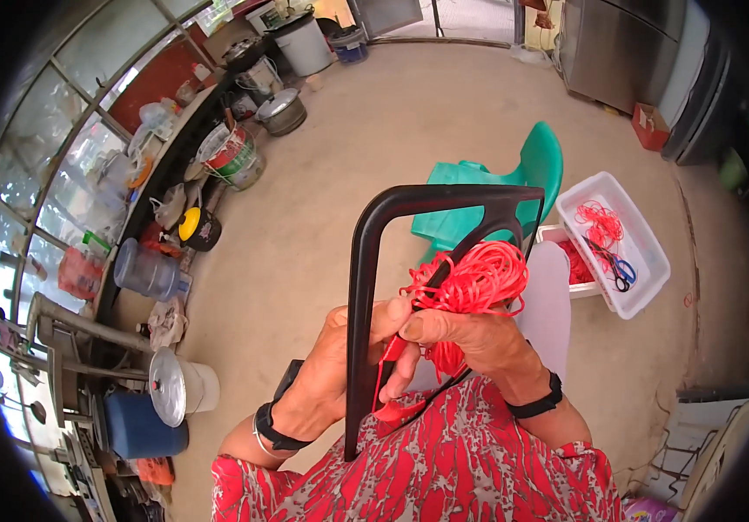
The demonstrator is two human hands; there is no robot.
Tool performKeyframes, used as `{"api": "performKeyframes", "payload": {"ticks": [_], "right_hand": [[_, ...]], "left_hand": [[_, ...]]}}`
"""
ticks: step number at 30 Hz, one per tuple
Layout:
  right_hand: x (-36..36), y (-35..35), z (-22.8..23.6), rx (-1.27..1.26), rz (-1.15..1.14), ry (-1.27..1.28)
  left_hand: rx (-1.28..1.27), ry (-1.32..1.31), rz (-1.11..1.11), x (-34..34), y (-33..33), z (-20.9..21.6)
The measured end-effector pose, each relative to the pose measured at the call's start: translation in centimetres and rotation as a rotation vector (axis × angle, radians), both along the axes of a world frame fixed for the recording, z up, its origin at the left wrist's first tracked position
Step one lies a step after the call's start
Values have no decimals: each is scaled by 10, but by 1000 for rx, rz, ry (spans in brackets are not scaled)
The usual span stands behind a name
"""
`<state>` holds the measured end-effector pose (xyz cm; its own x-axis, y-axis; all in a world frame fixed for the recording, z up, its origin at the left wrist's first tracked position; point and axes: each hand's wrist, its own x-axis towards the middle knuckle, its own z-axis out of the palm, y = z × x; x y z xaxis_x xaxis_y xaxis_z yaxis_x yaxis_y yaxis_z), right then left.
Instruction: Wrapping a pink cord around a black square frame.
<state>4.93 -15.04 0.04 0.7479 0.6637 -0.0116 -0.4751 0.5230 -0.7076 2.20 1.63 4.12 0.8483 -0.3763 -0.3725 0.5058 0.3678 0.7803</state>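
Holding a black frame (359,287) and a red cord bundle (483,278), two bare hands meet above the lap of a seated person in a red patterned garment (470,461). The left hand (326,370) has its grip closed around the frame, thumb and fingers pinched together. The right hand (483,348) has its grip closed at the underside of the bundle, which sits inside the frame. The thumbs nearly touch.

Around them spreads a beige floor (305,217). Beyond the frame stands a teal plastic chair (540,161). To its right, a white tray (644,271) holds loose red cord and blue-handled scissors (623,277); it rests tilted over a white box (589,290) with more red strands.

Along the floor's left edge, a long surface (181,139) runs beneath windows (52,104), cluttered with plastic containers. A lidded pot (281,111), a red-and-green bucket (231,157) and a large water bottle (148,268) line its front edge, lower down. Near the floor's far right corner are a metallic refrigerator (622,52) and a red box (650,128).
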Motion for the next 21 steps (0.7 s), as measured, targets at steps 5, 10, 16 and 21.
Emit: {"api": "performKeyframes", "payload": {"ticks": [5, 10, 16, 21], "right_hand": [[-1, 1, -16, -66, -79, -115], [1, -2, -22, 250, -74, 30], [4, -7, -40, 329, -50, 64], [-4, -6, -39, 172, -130, 95]], "left_hand": [[11, -19, -54, 2, 1, -3], [12, 18, -15, -3, -4, 0], [-3, 10, -56, -3, -2, -2], [1, 52, -63, -1, -2, 0]]}}
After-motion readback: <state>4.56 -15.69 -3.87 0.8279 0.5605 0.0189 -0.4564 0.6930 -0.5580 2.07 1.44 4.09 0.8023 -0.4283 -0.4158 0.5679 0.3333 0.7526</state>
